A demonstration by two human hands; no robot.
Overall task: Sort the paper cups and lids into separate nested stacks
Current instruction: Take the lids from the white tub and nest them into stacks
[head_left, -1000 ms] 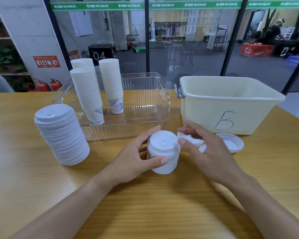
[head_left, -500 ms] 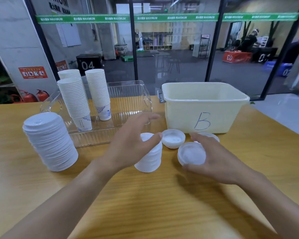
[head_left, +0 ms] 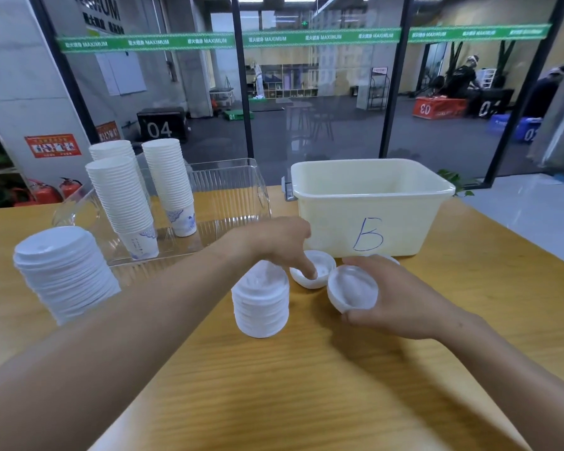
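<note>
A clear plastic tray (head_left: 228, 190) at the back left of the desk (head_left: 306, 385) holds three nested stacks of paper cups (head_left: 121, 196), all upright. The cream bin (head_left: 368, 203) marked "B" stands to its right; its contents cannot be seen. Two stacks of lids rest on the desk: a tall stack (head_left: 62, 271) at the left, leaning a little, and a shorter stack (head_left: 260, 304) in the middle. The left hand (head_left: 274, 242) reaches over the shorter stack, one fingertip pressing into a loose upturned lid (head_left: 323, 266) lying in front of the bin. The right hand (head_left: 401, 304) grips a second upturned lid (head_left: 352, 289) by its rim. A third lid (head_left: 388, 257) peeks out behind that hand.
</note>
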